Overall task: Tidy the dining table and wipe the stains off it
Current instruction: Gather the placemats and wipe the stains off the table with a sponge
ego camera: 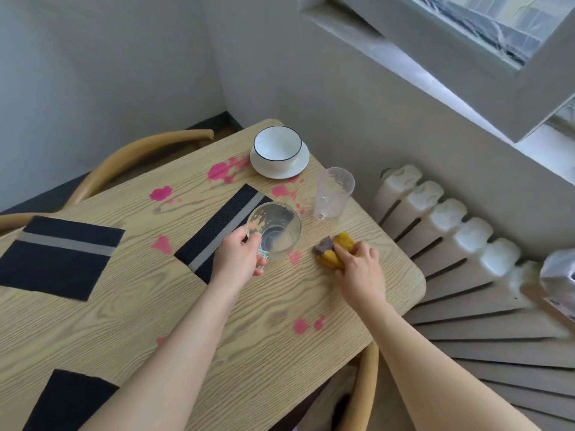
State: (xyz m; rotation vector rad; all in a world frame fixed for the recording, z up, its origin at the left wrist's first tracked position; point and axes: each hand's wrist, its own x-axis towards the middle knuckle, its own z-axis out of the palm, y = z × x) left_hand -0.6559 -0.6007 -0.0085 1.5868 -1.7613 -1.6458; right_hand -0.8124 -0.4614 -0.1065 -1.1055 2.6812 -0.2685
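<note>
My left hand (241,258) grips a clear glass mug (275,233) by its near side, tilted over the light wooden table (130,306). My right hand (357,265) pinches a yellow scrap with a dark purple piece (331,250), pressed onto the table near its right edge. Pink stains (160,193) dot the tabletop, some (300,325) near the front right. A second clear mug (334,192) stands upright beyond my right hand. A white bowl (277,146) sits on a white saucer (298,171) at the far corner.
Three dark placemats with grey stripes lie on the table: one (214,234) under the held mug, one (59,256) at the left, one (65,399) at the near edge. Wooden chairs (130,157) stand behind and at the right. A white radiator (451,231) lines the wall.
</note>
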